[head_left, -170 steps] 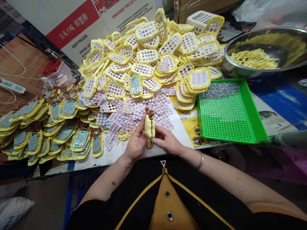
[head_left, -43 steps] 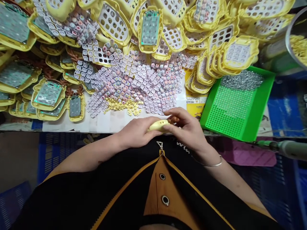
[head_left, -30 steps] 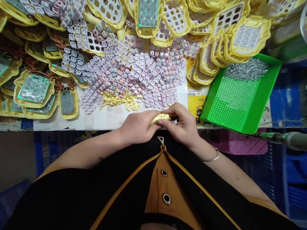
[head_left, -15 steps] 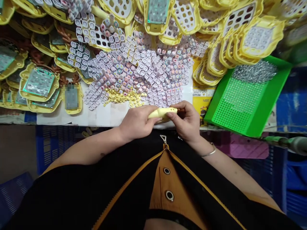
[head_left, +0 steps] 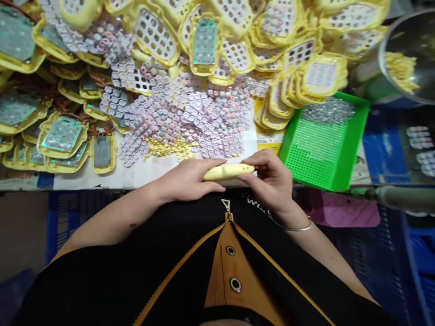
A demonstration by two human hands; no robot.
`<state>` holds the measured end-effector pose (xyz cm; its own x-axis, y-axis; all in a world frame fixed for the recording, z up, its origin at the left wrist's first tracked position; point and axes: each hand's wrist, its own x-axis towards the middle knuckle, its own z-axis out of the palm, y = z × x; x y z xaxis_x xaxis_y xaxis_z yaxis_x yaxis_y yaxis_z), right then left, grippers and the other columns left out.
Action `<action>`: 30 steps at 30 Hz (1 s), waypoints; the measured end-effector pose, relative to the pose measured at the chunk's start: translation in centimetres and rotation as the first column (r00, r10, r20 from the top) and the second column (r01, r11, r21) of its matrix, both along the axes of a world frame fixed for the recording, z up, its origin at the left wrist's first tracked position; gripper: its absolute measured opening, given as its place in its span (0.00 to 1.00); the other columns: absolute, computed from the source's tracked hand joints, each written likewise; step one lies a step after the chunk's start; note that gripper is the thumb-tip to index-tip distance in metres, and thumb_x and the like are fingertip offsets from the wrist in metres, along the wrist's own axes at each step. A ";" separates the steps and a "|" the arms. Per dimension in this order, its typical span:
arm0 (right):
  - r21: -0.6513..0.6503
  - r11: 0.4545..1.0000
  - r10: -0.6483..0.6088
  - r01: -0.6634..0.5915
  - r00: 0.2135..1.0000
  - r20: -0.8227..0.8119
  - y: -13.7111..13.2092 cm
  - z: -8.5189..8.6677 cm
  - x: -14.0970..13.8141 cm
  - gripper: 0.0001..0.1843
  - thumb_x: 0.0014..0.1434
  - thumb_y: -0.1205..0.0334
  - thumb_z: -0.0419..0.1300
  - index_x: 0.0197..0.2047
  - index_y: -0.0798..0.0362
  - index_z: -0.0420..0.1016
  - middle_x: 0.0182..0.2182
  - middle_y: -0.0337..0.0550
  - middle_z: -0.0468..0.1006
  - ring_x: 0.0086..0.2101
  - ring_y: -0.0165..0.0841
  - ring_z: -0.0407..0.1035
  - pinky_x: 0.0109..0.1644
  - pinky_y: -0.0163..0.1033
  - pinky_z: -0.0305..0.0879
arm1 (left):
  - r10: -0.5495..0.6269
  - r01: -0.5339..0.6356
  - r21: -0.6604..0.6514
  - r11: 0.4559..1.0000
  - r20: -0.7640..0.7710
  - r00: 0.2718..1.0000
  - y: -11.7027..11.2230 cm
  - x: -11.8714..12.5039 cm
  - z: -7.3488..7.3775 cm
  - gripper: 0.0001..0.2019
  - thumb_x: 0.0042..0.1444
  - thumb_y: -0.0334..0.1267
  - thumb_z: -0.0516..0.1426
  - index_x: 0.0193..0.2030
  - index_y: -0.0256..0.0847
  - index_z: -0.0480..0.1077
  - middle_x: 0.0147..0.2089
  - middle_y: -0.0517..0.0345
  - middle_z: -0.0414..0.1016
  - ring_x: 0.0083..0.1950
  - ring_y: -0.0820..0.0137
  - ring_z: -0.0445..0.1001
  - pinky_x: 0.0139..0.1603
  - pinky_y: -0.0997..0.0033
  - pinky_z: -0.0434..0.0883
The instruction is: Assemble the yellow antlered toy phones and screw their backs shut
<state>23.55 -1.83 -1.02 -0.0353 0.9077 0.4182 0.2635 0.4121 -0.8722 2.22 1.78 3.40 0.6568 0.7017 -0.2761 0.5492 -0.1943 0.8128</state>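
Between my two hands, at the table's front edge, is a yellow plastic toy casing seen edge-on. My left hand grips its left end, fingers over the far side and thumb on the near side. The right end is pinched by my right hand, where a bit of brown antler-like part shows at the fingers. Beyond the casing lie small yellow pieces and a heap of pale keypad sheets. The casing's far face is hidden.
At the right stands a green perforated basket with silvery screws. Stacked yellow casings rise behind it. More casings with circuit boards pile up at left. A clear tub stands far right.
The view has shifted, bringing the clear tub in at the right. The casing is still in both hands, now turned so more of its long edge shows. My left fingers have loosened a little.
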 end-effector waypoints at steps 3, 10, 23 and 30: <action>0.138 0.990 -0.010 -0.005 0.994 0.110 -0.4 1.3 1.4 0.11 0.55 0.59 0.70 0.40 0.48 0.75 0.30 0.36 0.74 0.30 0.31 0.68 0.33 0.38 0.66 | -0.081 0.081 -0.007 0.997 -0.008 0.997 1.1 1.7 0.8 0.32 0.52 0.43 0.65 0.64 0.40 0.68 0.60 0.46 0.77 0.58 0.52 0.76 0.58 0.54 0.71; 0.236 0.942 -0.284 0.237 0.940 0.190 -2.6 0.2 4.5 0.12 0.59 0.55 0.67 0.45 0.46 0.75 0.37 0.43 0.79 0.39 0.38 0.74 0.42 0.46 0.72 | 0.069 -0.126 0.249 0.960 0.226 0.972 0.1 3.4 0.0 0.18 0.55 0.42 0.65 0.51 0.39 0.77 0.49 0.50 0.82 0.48 0.63 0.81 0.51 0.65 0.75; 0.382 0.922 -0.176 0.063 0.947 0.268 -2.7 1.0 2.1 0.20 0.67 0.60 0.58 0.62 0.48 0.70 0.42 0.48 0.82 0.41 0.38 0.77 0.44 0.45 0.71 | -0.110 -0.211 0.594 0.776 0.458 0.882 -2.0 4.4 0.0 0.16 0.61 0.36 0.61 0.56 0.42 0.73 0.51 0.49 0.82 0.51 0.67 0.81 0.53 0.70 0.76; 0.309 0.943 -0.201 0.125 0.952 0.229 -2.4 1.1 1.1 0.19 0.65 0.60 0.58 0.59 0.45 0.73 0.40 0.46 0.84 0.38 0.38 0.78 0.39 0.45 0.75 | 0.129 -0.271 0.415 0.868 0.339 0.932 -1.9 4.6 0.8 0.12 0.61 0.44 0.59 0.47 0.41 0.76 0.44 0.52 0.83 0.43 0.66 0.81 0.47 0.68 0.76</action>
